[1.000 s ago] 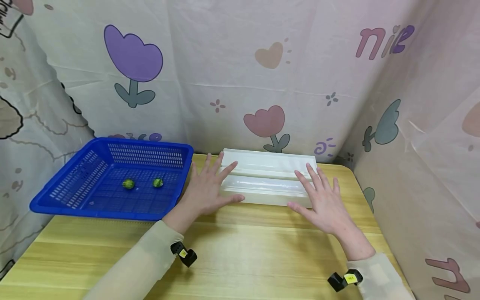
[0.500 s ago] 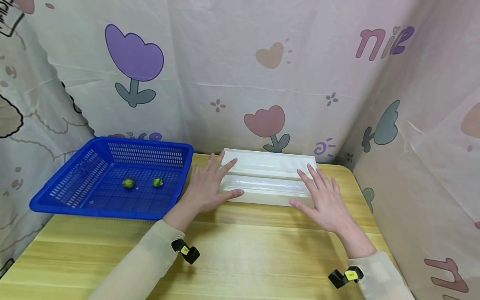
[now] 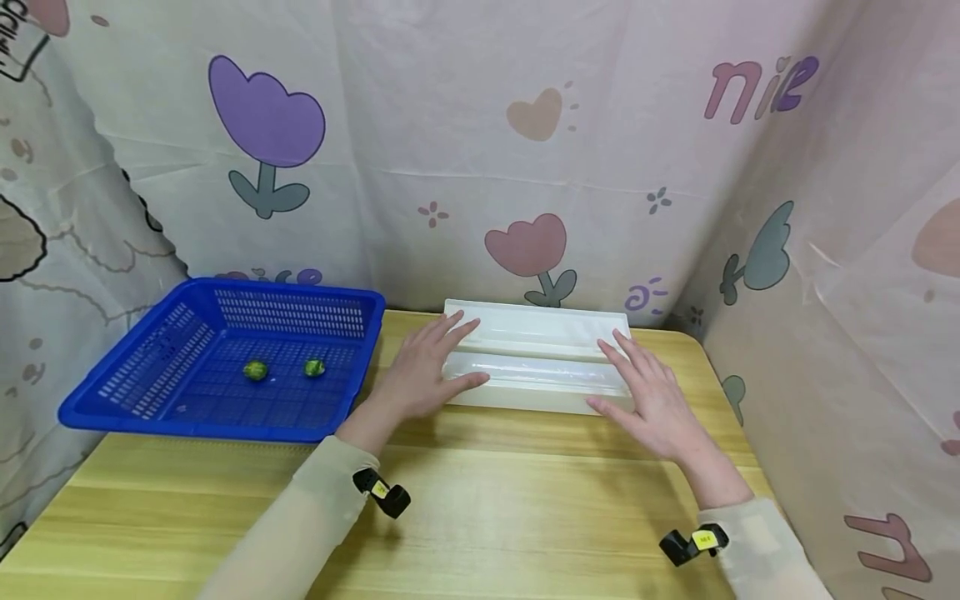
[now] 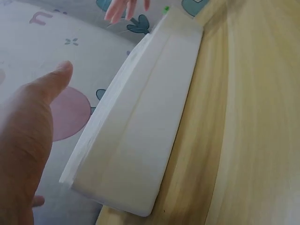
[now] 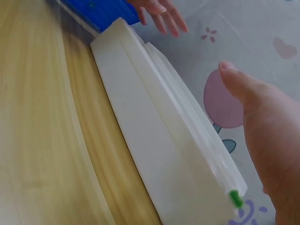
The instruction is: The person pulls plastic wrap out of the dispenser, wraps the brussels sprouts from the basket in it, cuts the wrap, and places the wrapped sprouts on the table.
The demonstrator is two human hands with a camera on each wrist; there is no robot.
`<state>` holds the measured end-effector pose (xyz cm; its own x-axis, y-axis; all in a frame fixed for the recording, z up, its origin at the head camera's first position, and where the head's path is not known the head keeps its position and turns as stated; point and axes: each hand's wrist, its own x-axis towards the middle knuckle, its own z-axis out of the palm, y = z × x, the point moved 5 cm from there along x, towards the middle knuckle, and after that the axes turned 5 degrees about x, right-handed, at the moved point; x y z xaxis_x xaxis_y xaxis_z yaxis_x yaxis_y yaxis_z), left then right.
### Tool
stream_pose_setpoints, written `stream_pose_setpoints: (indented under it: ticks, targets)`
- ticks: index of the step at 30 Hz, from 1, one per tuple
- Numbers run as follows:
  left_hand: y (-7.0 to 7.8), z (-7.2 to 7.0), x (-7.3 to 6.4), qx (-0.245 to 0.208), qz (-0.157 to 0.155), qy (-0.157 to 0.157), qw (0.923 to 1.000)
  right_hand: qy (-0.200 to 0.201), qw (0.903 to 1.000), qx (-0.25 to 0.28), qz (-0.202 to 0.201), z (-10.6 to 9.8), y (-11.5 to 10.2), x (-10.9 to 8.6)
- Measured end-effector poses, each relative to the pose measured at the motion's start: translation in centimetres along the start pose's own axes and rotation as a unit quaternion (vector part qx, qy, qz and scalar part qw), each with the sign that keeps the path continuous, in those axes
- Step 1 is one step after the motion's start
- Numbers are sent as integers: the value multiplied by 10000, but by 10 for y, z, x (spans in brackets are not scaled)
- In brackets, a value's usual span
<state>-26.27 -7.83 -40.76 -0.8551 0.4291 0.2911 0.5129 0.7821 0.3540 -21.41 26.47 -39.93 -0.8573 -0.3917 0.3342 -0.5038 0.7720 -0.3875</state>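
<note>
A long white box (image 3: pixel 525 402), shaped like a cling film dispenser, lies across the back of the table. Shiny clear film (image 3: pixel 536 371) shows along its top, and a raised white panel (image 3: pixel 536 325) runs behind. My left hand (image 3: pixel 420 367) hovers with spread fingers by the box's left end. At the opposite end is my right hand (image 3: pixel 651 396), thumb apart from the fingers. In both wrist views the thumbs (image 4: pixel 58 84) (image 5: pixel 239 84) stand off the box and nothing is held. A small green piece (image 5: pixel 236 198) sits on the box's right end.
To the left stands a blue plastic basket (image 3: pixel 217 429) with two small round green things (image 3: pixel 256 370) (image 3: pixel 314 367) inside. The wooden table (image 3: pixel 525 517) spreads in front of the box. A patterned cloth (image 3: pixel 420 125) hangs close behind and at the right side.
My left hand has shifted slightly right, its fingers now bent lower toward the box's left end. My right hand has barely moved. Box and basket stay put.
</note>
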Motion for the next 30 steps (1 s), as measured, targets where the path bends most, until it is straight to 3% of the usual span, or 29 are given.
stream_pose_setpoints:
  ticks: [4, 8, 15, 22, 30]
  targets:
    - [-3, 2, 4, -542, 67, 93, 9985, 51, 9988, 478, -46, 0, 6, 1]
    - [-6, 3, 8, -887, -69, 89, 9960, 109, 9957, 918, 10, 1, 13, 4]
    - [-14, 12, 14, -1575, -384, -346, 9862, 282, 9871, 1576, 26, 4, 24, 10]
    - [-22, 20, 15, -1406, -509, -720, 9861, 50, 9858, 1679, 80, 15, 31, 15]
    - [-17, 18, 21, -592, 9, -658, 9961, -117, 9911, 1325, 54, 19, 35, 19]
